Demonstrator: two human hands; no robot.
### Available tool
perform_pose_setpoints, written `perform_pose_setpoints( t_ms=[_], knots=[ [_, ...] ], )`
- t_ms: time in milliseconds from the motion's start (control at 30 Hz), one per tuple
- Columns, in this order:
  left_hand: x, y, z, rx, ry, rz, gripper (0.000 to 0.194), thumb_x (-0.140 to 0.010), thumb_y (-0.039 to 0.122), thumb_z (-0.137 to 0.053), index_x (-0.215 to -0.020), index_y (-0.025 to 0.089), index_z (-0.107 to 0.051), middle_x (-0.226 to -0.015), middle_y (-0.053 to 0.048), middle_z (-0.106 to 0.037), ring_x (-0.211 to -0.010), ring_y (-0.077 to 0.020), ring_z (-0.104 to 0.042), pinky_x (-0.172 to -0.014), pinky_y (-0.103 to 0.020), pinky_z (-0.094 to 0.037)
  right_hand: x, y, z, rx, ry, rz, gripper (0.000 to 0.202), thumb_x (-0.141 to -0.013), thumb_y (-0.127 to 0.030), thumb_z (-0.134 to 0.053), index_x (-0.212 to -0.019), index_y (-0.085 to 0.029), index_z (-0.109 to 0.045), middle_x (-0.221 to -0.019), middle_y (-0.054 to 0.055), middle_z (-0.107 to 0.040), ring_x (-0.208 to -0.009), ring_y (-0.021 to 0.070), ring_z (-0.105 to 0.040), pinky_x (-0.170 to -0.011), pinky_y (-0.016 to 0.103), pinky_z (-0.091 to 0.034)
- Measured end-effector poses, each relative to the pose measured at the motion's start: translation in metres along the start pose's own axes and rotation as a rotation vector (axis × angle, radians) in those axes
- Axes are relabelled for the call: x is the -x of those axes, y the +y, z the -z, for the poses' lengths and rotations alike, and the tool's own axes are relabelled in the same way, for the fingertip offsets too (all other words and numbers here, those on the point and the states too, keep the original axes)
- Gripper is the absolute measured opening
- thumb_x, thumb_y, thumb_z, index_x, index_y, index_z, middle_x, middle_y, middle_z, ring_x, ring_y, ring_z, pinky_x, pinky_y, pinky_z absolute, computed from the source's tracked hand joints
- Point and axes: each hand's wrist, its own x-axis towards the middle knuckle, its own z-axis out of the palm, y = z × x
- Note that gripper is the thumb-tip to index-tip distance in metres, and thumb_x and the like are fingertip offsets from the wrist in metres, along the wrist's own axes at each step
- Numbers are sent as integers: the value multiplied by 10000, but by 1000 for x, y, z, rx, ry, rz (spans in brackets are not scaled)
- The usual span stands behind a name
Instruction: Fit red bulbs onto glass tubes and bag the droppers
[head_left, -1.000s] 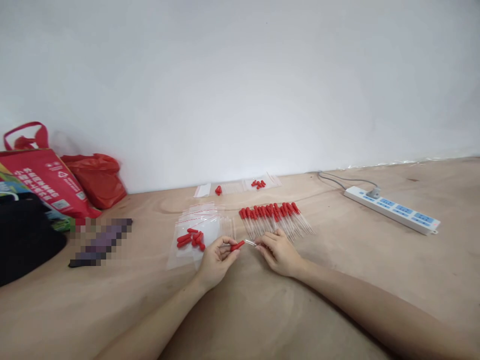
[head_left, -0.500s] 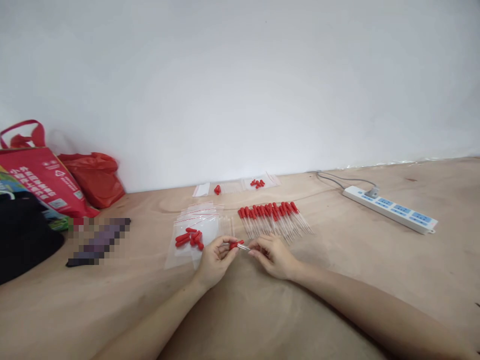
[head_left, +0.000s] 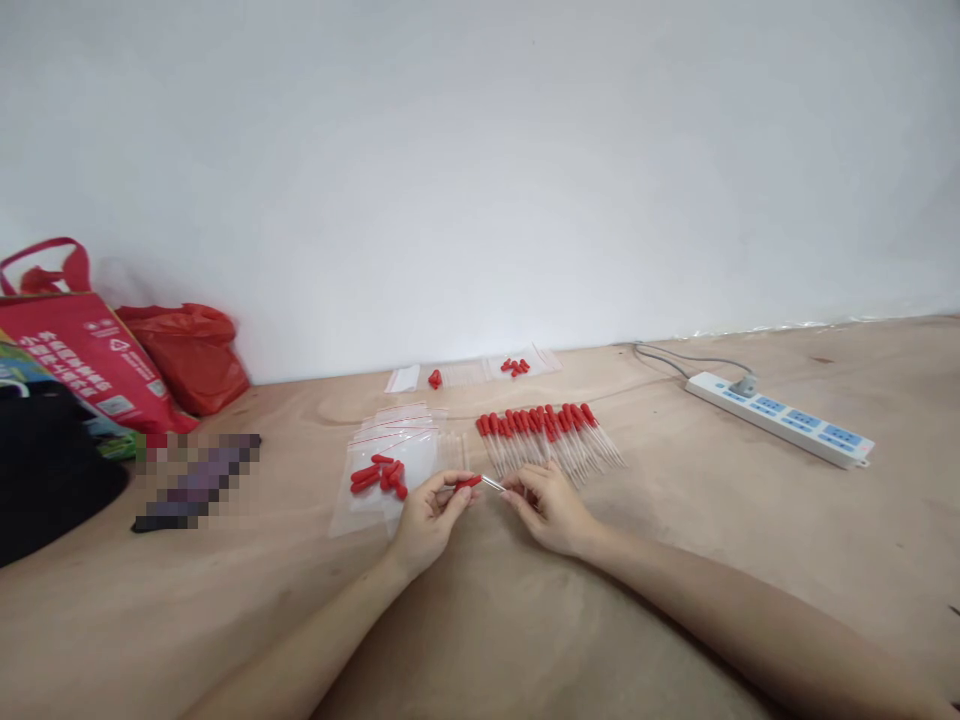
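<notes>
Between thumb and fingers, my left hand [head_left: 435, 510] pinches a red rubber dropper bulb [head_left: 469, 482]. My right hand [head_left: 546, 508] is closed on a clear glass dropper tube [head_left: 493, 483], whose upper end meets or nearly meets the bulb; whether it sits inside I cannot tell. Just beyond my right hand lies a row of droppers with red bulbs [head_left: 536, 422], their thin tips toward me. Beside my left hand, several loose red bulbs [head_left: 382, 475] rest on clear zip bags [head_left: 401, 430]. A few bare tubes [head_left: 453, 452] lie right of the bags, partly hidden by my hand.
Near the wall are more small bags with red bulbs [head_left: 515, 367] and bare tubes [head_left: 463, 375]. A power strip [head_left: 780, 418] with a grey cable is at right. Red bags [head_left: 191, 350], a black cloth item [head_left: 52, 470] and a blurred-out dark object [head_left: 199, 485] stand at left.
The red bulb and tube have shifted in my fingers: the bulb now points its open end toward the tube, and the tube slants more. My hands stay in nearly the same place.
</notes>
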Motion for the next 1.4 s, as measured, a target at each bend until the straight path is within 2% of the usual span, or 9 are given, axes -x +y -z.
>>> perform_pose_setpoints(
  t_ms=[300, 400, 500, 600, 700, 767, 900, 1167, 1400],
  knots=[
    [1, -6, 2, -83, -72, -4, 240, -687, 350, -598, -805, 142, -620, -686, -16, -657, -635, -152, -631, -625, -261, -539, -1, 0, 4, -29, -91, 123, 192, -852, -251, -424, -828, -193, -605, -718, 9, -609, -636, 115, -518, -669, 273, -289],
    [3, -7, 4, -197, -110, -105, 188, -742, 305, -538, -809, 150, -619, -640, -6, -631, -570, -126, -601, -549, -226, -513, -4, 6, 9, 42, -126, 190, 200, -853, -250, -423, -861, -210, -618, -744, 7, -612, -639, 111, -507, -682, 282, -259],
    [4, -5, 6, -393, -164, -267, 166, -783, 255, -482, -789, 158, -618, -652, -10, -621, -554, -113, -574, -516, -212, -471, -5, 11, 13, 126, -145, 257, 207, -851, -239, -418, -858, -219, -623, -766, 5, -613, -647, 108, -489, -700, 293, -227],
    [5, -1, 7, -609, -166, -444, 157, -801, 230, -470, -776, 171, -613, -677, -9, -639, -603, -120, -580, -590, -243, -447, -4, 12, 12, 223, -109, 304, 205, -838, -227, -418, -823, -203, -621, -746, 10, -600, -628, 108, -457, -685, 302, -199],
    [7, 2, 7, -762, -127, -608, 135, -814, 227, -474, -772, 183, -594, -698, 10, -655, -616, -115, -584, -767, -326, -398, -1, 9, 8, 283, -40, 335, 217, -830, -224, -403, -787, -182, -611, -710, 14, -579, -582, 103, -407, -666, 307, -181],
    [9, 4, 7, -827, -114, -671, 129, -824, 220, -465, -776, 184, -580, -697, 23, -653, -613, -108, -582, -869, -375, -324, 1, 7, 5, 288, -9, 358, 228, -830, -215, -384, -771, -169, -599, -693, 14, -566, -562, 101, -379, -656, 305, -175],
    [11, 6, 5, -883, -167, -701, 150, -841, 210, -429, -769, 183, -558, -687, 28, -639, -627, -107, -572, -931, -398, -245, 4, 5, 1, 270, -10, 392, 236, -827, -188, -358, -730, -152, -571, -667, 11, -552, -550, 101, -360, -632, 293, -169],
    [14, 7, 1, -917, -199, -731, 183, -841, 210, -410, -733, 184, -555, -669, 27, -625, -609, -106, -551, -934, -400, -222, 5, 1, -4, 222, -58, 356, 236, -821, -191, -348, -714, -156, -555, -628, 8, -554, -530, 106, -350, -619, 286, -173],
    [7, 11, 5, -918, -174, -706, 146, -838, 197, -427, -767, 192, -555, -704, 19, -635, -674, -127, -565, -933, -429, -230, -4, -7, 7, 273, -181, 276, 239, -850, -224, -375, -769, -162, -591, -719, 34, -605, -669, 126, -462, -639, 285, -191]
  ],
)
